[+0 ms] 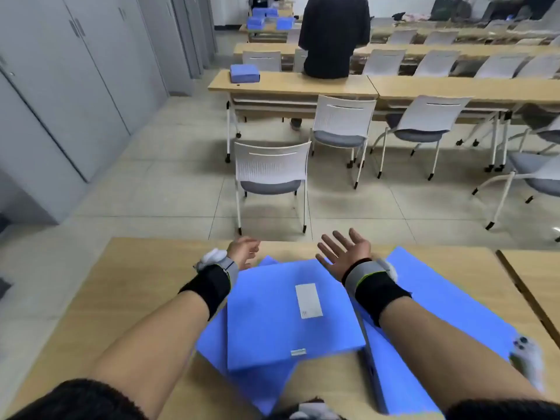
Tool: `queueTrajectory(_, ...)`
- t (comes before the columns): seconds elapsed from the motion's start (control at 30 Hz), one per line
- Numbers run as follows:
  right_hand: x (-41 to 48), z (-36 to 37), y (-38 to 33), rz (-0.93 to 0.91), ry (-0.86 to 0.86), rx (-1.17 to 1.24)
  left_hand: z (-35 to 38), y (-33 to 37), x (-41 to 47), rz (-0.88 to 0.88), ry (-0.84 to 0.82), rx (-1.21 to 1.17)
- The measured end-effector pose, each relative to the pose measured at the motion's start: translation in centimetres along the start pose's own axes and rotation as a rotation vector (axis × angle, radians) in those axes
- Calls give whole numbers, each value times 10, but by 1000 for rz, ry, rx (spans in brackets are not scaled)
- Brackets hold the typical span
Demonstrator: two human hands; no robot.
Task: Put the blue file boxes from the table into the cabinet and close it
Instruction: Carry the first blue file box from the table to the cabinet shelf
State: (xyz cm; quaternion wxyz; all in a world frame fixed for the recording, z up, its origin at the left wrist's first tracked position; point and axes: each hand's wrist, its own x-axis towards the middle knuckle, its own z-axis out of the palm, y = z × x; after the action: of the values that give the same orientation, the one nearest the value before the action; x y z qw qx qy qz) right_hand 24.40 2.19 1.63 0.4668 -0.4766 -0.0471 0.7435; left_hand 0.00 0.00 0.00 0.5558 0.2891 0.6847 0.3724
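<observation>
Several blue file boxes lie in a loose pile on the wooden table point(127, 286) right below me. The top box point(272, 316) carries a white label and lies flat. Another box point(439, 301) sticks out under it to the right. My left hand point(244, 251) hovers at the far left corner of the top box, fingers loosely curled and holding nothing. My right hand point(345, 251) is spread palm up over the far right corner, empty. The grey cabinets point(60, 86) line the left wall, doors shut.
A white chair point(271, 174) stands just past my table. Behind it are rows of wooden desks and chairs; one desk holds a blue box point(245, 72). A person in black point(333, 34) sits on that desk. A tiled aisle point(157, 177) runs along the cabinets.
</observation>
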Motion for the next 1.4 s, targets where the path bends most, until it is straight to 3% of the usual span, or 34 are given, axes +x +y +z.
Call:
queueTrajectory(0.1, 5, -33, 24, 65, 206, -382, -14, -36, 5, -57, 157, 260)
queueTrajectory(0.27, 0, -98, 52, 26, 496, -1308, -46, -85, 5, -235, 154, 480)
queueTrajectory(0.43, -23, -119, 73, -3, 630, -1489, -49, -99, 16, -357, 69, 350)
queueTrajectory(0.5, -22, -133, 83, 51, 627, -1432, -44, -101, 22, -333, 49, 277)
queueTrajectory(0.63, -18, -144, 97, 142, 447, -695, -37, -93, 21, -312, 68, 217)
queueTrajectory(0.7, -17, -145, 98, 131, 425, -549, -34, -91, 20, -333, 63, 170)
queueTrajectory(0.9, -12, -145, 89, -11, 442, -430, -35, -101, 12, -371, 115, -62)
queueTrajectory(1.07, 0, -128, 77, -26, 320, -218, -46, -99, -17, -325, 104, -290)
queueTrajectory(1.4, 24, -53, 86, 84, 15, -295, -120, -137, -99, -385, 515, -547)
